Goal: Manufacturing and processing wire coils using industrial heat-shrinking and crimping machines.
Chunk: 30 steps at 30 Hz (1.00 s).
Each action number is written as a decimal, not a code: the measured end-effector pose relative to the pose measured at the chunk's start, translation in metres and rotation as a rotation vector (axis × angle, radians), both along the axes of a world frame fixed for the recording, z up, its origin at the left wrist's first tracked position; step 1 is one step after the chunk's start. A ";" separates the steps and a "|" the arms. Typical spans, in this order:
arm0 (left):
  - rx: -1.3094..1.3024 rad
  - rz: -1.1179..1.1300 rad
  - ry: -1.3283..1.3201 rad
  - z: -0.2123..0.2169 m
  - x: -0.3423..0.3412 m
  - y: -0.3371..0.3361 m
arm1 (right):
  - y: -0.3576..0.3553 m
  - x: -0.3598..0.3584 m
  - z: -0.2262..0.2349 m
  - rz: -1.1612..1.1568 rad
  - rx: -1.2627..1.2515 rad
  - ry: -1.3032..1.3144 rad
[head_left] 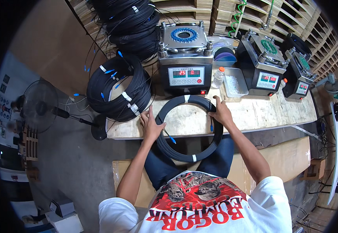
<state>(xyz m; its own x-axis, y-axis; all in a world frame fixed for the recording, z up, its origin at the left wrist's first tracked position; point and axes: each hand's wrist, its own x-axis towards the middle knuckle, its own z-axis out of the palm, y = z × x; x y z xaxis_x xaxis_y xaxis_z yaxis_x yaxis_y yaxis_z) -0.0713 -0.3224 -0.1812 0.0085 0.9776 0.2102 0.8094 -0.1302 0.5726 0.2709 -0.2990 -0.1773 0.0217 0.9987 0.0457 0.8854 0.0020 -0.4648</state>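
Observation:
A black cable coil (184, 156) bound with white tape lies half on the wooden table (277, 112), and its near half hangs over the front edge above my lap. My left hand (150, 123) grips the coil's left side. On the right side, my right hand (221, 112) holds the coil near a blue connector (211, 126). Another blue connector (171, 139) dangles inside the loop.
A bigger black coil (118, 87) with blue connector ends leans at the table's left; more coils (132, 23) are stacked behind. A machine with red displays (185, 73) stands straight ahead, two similar ones (264, 64) to the right. A plastic bottle (218, 77), a clear tray (235, 82) and a floor fan (40, 105) are nearby.

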 end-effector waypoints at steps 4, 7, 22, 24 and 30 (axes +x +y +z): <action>-0.371 0.021 0.065 -0.013 -0.006 0.023 | 0.023 0.034 -0.031 0.109 -0.261 0.075; -0.385 -0.029 0.104 -0.024 -0.009 0.028 | 0.025 0.033 -0.043 0.153 -0.192 0.109; -0.871 -0.611 -0.694 0.029 -0.039 0.006 | -0.017 0.022 0.036 0.352 -0.311 0.729; -0.695 -0.739 -0.659 0.037 -0.059 -0.011 | -0.018 0.015 0.043 0.440 -0.368 0.683; -0.650 -0.666 -0.522 0.181 -0.080 -0.064 | -0.041 -0.005 0.176 0.679 -0.315 0.478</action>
